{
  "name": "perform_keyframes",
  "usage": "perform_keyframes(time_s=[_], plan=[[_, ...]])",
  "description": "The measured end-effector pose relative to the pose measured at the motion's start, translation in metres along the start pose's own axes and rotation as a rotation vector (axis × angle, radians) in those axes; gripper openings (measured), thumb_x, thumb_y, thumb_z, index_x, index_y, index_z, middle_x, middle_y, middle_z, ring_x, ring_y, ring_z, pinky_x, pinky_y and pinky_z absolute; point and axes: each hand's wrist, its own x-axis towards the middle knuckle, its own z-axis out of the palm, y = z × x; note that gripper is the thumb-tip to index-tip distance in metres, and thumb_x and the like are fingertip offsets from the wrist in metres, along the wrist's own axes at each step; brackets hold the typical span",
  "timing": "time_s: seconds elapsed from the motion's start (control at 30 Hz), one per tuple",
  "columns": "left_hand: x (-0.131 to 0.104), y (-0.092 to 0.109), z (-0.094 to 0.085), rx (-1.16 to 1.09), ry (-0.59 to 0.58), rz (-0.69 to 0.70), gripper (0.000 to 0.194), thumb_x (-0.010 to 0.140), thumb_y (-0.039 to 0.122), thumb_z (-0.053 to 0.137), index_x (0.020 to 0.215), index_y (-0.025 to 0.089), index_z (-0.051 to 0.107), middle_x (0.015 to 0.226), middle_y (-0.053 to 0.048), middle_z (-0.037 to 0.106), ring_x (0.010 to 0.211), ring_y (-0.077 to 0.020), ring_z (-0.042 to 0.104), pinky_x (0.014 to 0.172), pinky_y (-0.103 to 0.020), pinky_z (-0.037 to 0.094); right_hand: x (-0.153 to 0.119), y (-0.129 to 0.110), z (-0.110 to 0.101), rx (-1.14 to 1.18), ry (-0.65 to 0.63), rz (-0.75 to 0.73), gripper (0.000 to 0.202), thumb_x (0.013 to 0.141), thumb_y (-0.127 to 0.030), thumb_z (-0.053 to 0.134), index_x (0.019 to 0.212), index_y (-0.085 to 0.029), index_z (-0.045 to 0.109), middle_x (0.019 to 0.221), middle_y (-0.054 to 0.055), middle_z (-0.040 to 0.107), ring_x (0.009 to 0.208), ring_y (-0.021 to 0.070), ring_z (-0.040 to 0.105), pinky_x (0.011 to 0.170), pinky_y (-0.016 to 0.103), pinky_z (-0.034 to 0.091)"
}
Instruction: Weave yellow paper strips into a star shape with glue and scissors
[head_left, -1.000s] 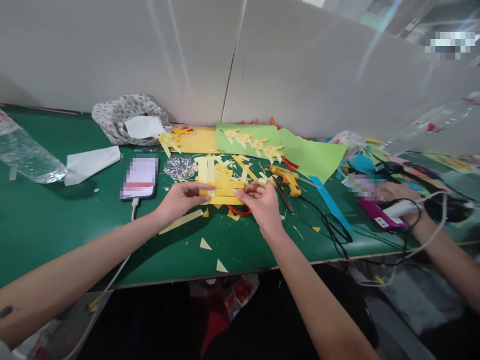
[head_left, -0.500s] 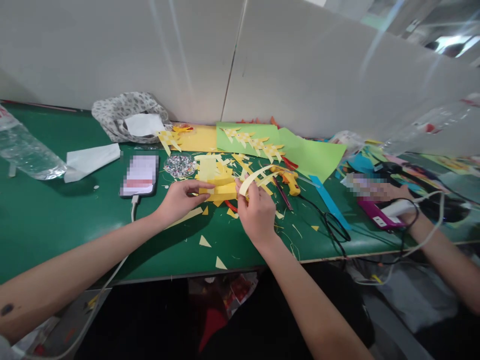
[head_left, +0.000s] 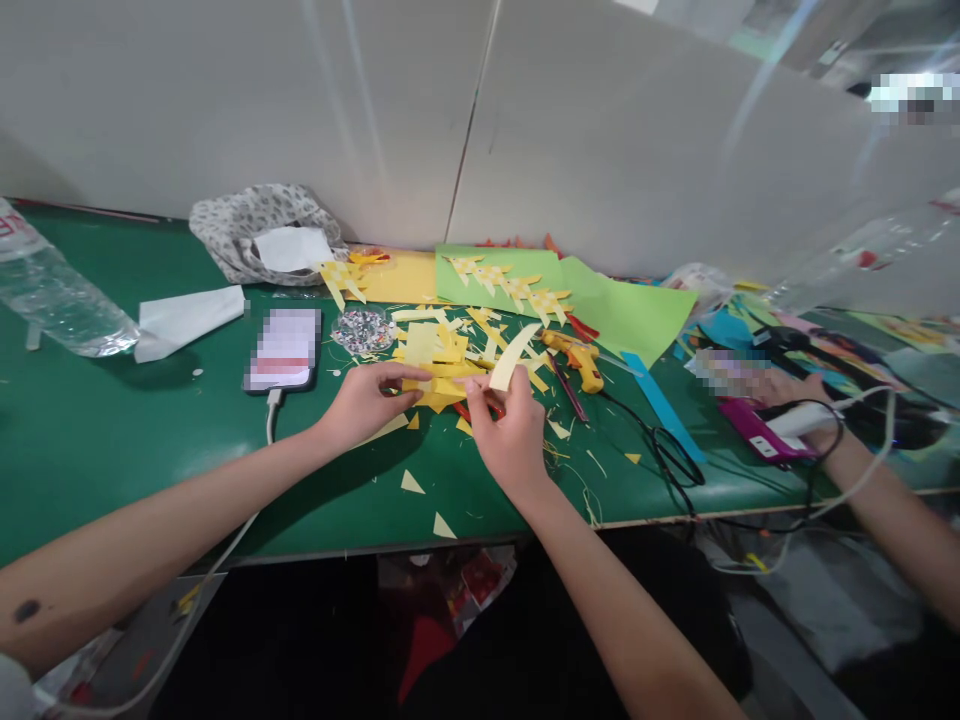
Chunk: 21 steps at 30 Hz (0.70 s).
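From my head camera I watch the left hand (head_left: pixel 375 402) reach over the bench (head_left: pixel 150 450), finger and thumb closed on the left end of the yellow strips (head_left: pixel 448 384). The right hand (head_left: pixel 511 430) is pinched around a pale strip (head_left: pixel 514 357) that curves upward from its fingers, and its thumb tip meets the right end of the yellow strips, so that they lie between my two hands. Just beyond them I see a litter of scraps (head_left: pixel 450 345), and red handles (head_left: pixel 496 411) show close beside the right hand. The beads (head_left: pixel 364 332) sit near the scraps on the left, then the phone (head_left: pixel 285 345) with its cable (head_left: pixel 271 418) plugged in. To the right lie the glue gun (head_left: pixel 583 366) and a blue strip (head_left: pixel 664 408). At the back, a row of woven paper pieces (head_left: pixel 517 290) rests on green paper (head_left: pixel 592 285), against the wall (head_left: pixel 337 110). Far left, I have a bottle (head_left: pixel 64 290) beside a white sheet (head_left: pixel 191 320). Well apart on the right, a co-worker's hand (head_left: pixel 801 390) is near a purple object (head_left: pixel 750 430).
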Motion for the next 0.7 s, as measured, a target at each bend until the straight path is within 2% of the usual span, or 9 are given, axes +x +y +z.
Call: perform_keyframes(time_s=[0.1, 0.2, 0.33, 0.47, 0.7], plan=[[-0.0005, 0.0021, 0.0, 0.0, -0.019, 0.011, 0.025, 0.072, 0.026, 0.059, 0.094, 0.018, 0.069, 0.1, -0.006, 0.069, 0.083, -0.0186, 0.063, 0.072, -0.029, 0.05, 0.0006, -0.0049, 0.0046, 0.373, -0.07, 0.176, 0.022, 0.08, -0.039, 0.053, 0.082, -0.025, 0.037, 0.083, 0.002, 0.063, 0.075, 0.0162, 0.064, 0.068, 0.032, 0.054], [-0.0007, 0.003, 0.0, -0.04, -0.036, -0.003, 0.027, 0.071, 0.027, 0.06, 0.095, 0.017, 0.068, 0.099, -0.007, 0.069, 0.077, -0.0173, 0.062, 0.069, -0.028, 0.05, 0.0017, -0.0065, 0.0069, 0.536, -0.144, 0.239, 0.027, 0.078, -0.043, 0.055, 0.087, -0.025, 0.036, 0.092, 0.003, 0.062, 0.08, 0.0167, 0.064, 0.072, 0.034, 0.055], [-0.0009, 0.0034, -0.0004, -0.074, -0.04, -0.063, 0.028, 0.07, 0.029, 0.062, 0.095, 0.017, 0.069, 0.091, -0.006, 0.07, 0.065, -0.0132, 0.058, 0.06, -0.025, 0.047, 0.0008, -0.0052, 0.0058, 0.549, -0.159, 0.217, 0.026, 0.079, -0.043, 0.054, 0.088, -0.024, 0.04, 0.097, 0.005, 0.063, 0.092, 0.0186, 0.062, 0.079, 0.037, 0.052], [-0.0014, 0.0054, -0.0009, -0.12, -0.048, -0.113, 0.03, 0.07, 0.03, 0.063, 0.097, 0.016, 0.068, 0.082, -0.005, 0.069, 0.061, -0.0116, 0.056, 0.057, -0.023, 0.044, -0.002, -0.0052, 0.0046, 0.573, -0.128, 0.192, 0.021, 0.083, -0.041, 0.05, 0.09, -0.023, 0.042, 0.096, 0.005, 0.065, 0.095, 0.0188, 0.062, 0.083, 0.039, 0.05], [-0.0018, 0.0066, -0.0013, -0.133, -0.042, -0.09, 0.027, 0.07, 0.027, 0.063, 0.094, 0.017, 0.069, 0.079, -0.003, 0.069, 0.059, -0.0107, 0.055, 0.054, -0.022, 0.043, -0.0025, -0.0065, 0.0051, 0.496, -0.111, 0.193, 0.021, 0.084, -0.041, 0.048, 0.091, -0.022, 0.044, 0.098, 0.005, 0.065, 0.097, 0.0188, 0.061, 0.081, 0.036, 0.05]])
